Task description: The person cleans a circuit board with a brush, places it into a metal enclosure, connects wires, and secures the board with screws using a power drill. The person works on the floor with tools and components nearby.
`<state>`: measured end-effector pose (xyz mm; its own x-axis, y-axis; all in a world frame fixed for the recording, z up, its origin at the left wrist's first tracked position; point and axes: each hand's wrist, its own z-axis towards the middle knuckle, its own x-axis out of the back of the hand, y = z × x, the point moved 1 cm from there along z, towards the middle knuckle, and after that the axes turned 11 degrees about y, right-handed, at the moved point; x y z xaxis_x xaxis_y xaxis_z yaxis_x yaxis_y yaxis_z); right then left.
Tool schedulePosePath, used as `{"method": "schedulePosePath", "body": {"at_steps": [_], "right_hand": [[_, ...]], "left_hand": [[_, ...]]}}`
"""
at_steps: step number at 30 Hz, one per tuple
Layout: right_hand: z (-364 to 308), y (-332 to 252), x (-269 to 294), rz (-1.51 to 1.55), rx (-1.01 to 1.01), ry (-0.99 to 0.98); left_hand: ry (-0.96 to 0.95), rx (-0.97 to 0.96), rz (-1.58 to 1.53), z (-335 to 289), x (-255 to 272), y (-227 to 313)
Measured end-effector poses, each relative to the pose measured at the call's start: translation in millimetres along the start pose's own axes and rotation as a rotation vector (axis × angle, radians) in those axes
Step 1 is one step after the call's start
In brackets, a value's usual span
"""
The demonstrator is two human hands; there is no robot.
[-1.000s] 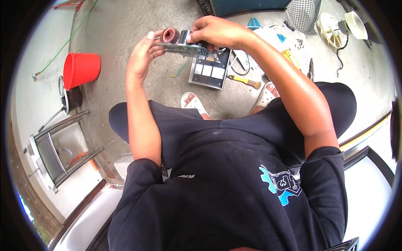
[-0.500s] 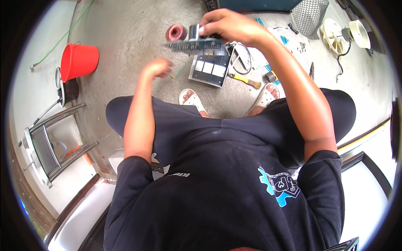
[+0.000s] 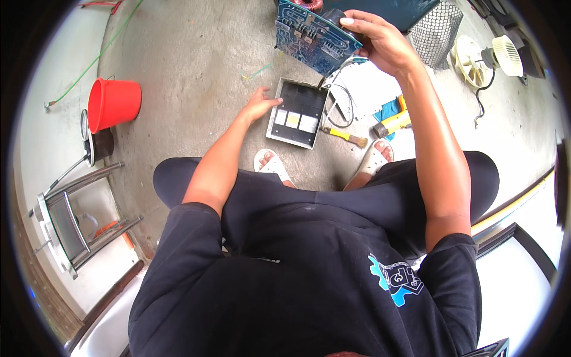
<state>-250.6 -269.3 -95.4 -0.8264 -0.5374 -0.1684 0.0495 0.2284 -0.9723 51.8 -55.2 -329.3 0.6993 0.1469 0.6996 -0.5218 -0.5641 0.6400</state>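
Observation:
My right hand (image 3: 385, 43) holds up a blue circuit board (image 3: 312, 43) by its right end. Thumb and fingers close around a dark cylindrical part (image 3: 334, 18) on it. A copper-wound coil (image 3: 308, 5) shows behind the board's top edge, cut off by the frame. Below lies a shallow box (image 3: 272, 126) with a pale rim, a black inside and white labels on its floor. Beside the box's left rim is my left hand (image 3: 260, 107), fingers apart, its thumb tip at the rim; whether it presses there I cannot tell.
Right of the box lie a yellow-handled brush (image 3: 342, 134), a grey cable (image 3: 351, 101) and a yellow power tool (image 3: 392, 125). Fan parts (image 3: 505, 56) and a mesh guard (image 3: 437, 35) stand farther right. At left are a red bucket (image 3: 114, 104) and a metal-framed chair (image 3: 65, 217).
My right hand has moved right, and the board is now tilted with its flat underside showing. My left hand has moved right, to the box rim. The view has shifted slightly upward.

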Motion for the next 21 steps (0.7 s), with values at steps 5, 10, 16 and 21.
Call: {"method": "schedulePosePath", "body": {"at_steps": [5, 10, 16, 21], "right_hand": [[-1.3, 13.9, 10.0, 0.232, -0.049, 0.033], [2.3, 15.4, 21.2, 0.285, -0.037, 0.054], [8.4, 19.6, 19.8, 0.432, -0.063, 0.097], [7.4, 12.9, 13.5, 0.472, -0.008, 0.013]], "left_hand": [[-0.414, 0.352, -0.288, 1.2, -7.9, -3.9], [-0.565, 0.468, -0.469, -12.3, 3.5, -10.4], [-0.596, 0.296, -0.436, -9.6, 9.6, -10.6], [-0.531, 0.255, -0.507, -18.4, 16.0, -1.0]]}}
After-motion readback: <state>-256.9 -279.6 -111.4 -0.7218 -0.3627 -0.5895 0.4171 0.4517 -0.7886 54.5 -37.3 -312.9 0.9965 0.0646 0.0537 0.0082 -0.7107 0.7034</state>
